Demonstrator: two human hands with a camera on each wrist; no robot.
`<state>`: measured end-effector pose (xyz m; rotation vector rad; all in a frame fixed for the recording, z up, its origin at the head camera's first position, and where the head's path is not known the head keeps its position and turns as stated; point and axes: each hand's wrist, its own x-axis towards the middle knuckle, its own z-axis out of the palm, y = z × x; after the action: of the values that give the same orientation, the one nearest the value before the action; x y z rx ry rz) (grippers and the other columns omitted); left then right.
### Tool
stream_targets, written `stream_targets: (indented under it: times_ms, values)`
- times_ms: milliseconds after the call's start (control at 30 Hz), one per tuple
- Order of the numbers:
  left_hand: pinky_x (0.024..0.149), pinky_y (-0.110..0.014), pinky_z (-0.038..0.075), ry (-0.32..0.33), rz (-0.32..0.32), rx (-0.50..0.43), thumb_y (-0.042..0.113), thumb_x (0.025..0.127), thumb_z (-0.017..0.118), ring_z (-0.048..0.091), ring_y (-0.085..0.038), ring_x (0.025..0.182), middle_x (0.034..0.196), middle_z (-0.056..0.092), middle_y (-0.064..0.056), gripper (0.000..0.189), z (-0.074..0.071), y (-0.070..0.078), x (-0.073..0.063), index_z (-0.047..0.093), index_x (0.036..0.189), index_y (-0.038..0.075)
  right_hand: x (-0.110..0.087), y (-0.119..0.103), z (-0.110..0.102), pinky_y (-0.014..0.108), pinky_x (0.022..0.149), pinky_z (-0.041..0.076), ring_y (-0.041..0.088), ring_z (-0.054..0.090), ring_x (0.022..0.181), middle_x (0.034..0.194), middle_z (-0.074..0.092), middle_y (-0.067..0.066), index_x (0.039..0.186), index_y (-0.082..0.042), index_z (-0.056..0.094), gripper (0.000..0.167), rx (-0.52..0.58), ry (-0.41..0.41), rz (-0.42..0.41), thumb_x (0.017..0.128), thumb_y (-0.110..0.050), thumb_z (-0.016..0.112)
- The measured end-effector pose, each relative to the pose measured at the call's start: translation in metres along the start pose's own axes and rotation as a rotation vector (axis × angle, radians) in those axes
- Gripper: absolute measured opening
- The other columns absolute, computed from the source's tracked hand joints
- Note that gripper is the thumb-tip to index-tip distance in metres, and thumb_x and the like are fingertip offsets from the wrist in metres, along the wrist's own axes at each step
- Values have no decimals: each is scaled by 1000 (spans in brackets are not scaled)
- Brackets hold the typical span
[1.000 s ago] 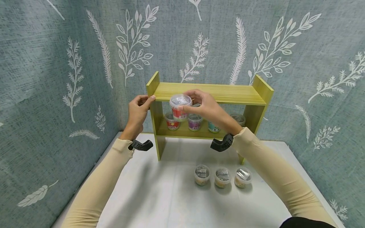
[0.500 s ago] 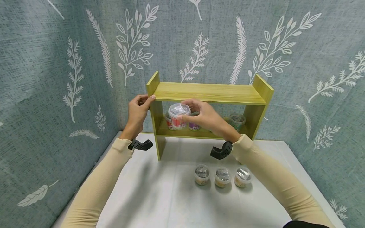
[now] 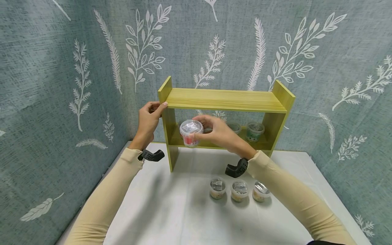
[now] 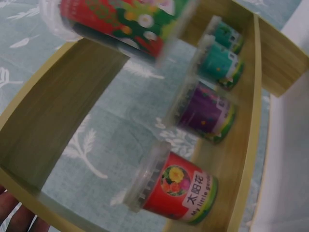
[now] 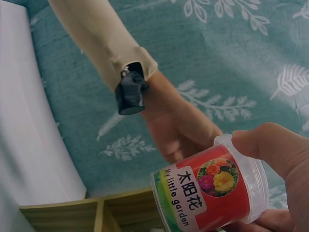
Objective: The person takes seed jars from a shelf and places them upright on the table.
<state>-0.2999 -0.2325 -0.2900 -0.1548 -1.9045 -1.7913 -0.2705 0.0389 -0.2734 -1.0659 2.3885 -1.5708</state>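
Observation:
My right hand (image 3: 221, 133) pinches a clear-lidded plastic tub (image 3: 191, 133) by its rim, in front of the left part of a yellow-green wooden shelf (image 3: 226, 98). Its red label carries a flower picture and "My little garden" in the right wrist view, where the tub (image 5: 207, 191) tilts sideways. The left hand (image 3: 147, 120) grips the top of the shelf's left side, thumb over the front edge. On the middle board, the left wrist view shows another red tub (image 4: 176, 186), a purple tub (image 4: 205, 111) and two teal tubs (image 4: 221, 63). In the head view, the held tub and right hand partly hide them.
Three more lidded tubs stand in a row on the white table: a left one (image 3: 217, 188), a middle one (image 3: 240, 190) and a right one (image 3: 261, 191). Leaf-patterned cloth (image 3: 196, 51) hangs behind the shelf and at both sides.
My right hand has lowered the red-labelled tub from the top board's front edge to about the middle board's height. The left hand keeps its grip on the shelf.

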Motion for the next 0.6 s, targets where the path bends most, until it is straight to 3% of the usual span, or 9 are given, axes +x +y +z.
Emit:
stream_targets:
  times_ms: [167,333,600]
  values:
    - [86,-30,51,0,-2,2,36,96,74,57,-14,92,102,62,1,43,0,0,1,66,121,2,-2,9,6,35,85,57,23,67,104,115,69,8,139,-9,58,58,31,-35,-4,89,-19,84]
    - [86,-30,51,2,-6,2,37,96,75,57,-15,92,102,62,0,44,0,-1,1,66,122,2,-4,16,11,34,80,55,22,67,99,111,70,6,140,-12,58,60,-12,-51,1,87,-22,85]
    - [86,-30,50,1,-3,3,36,96,75,57,-14,92,101,62,1,43,0,-1,1,66,121,2,-9,27,17,37,80,56,20,65,103,115,69,1,144,-18,57,63,-50,-89,7,88,-29,85]
